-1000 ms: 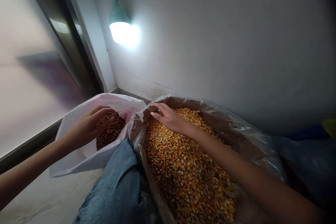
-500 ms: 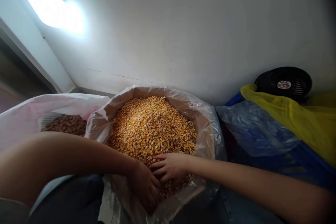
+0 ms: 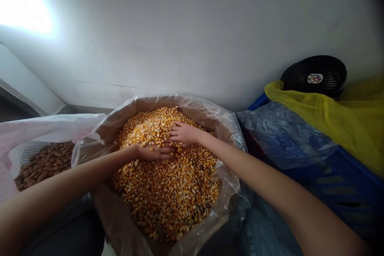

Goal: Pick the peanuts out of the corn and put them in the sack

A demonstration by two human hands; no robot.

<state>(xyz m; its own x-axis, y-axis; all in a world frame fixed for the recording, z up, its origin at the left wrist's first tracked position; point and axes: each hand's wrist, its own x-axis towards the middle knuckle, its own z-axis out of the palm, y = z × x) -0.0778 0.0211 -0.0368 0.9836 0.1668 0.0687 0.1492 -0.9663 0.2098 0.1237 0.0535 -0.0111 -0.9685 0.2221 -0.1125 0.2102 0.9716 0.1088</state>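
Observation:
Yellow-orange corn kernels (image 3: 171, 192) fill a large sack lined with clear plastic (image 3: 237, 144). Over the middle of the heap is my left hand (image 3: 156, 152), fingers stretched to the right, with a few kernels on its back. Just above and right of it, my right hand (image 3: 184, 133) reaches left with its fingers spread, touching the kernels. Kernels lie heaped and slightly blurred beyond both hands. Several darker bits (image 3: 199, 210) show among the corn at the right front. Neither hand is closed around anything.
Left of the sack, peanuts in their shells (image 3: 48, 164) lie in a white and pink bag (image 3: 81, 124). On the right are a blue plastic crate (image 3: 339, 184), a clear bag (image 3: 288, 136), yellow mesh (image 3: 327, 116) and a black fan (image 3: 315, 76). A white wall (image 3: 180, 40) stands behind.
Both hands have moved from the sack's near edge up to the middle of the heap. Kernels have been pushed away from me, and the near part of the corn is uncovered. The view has shifted right.

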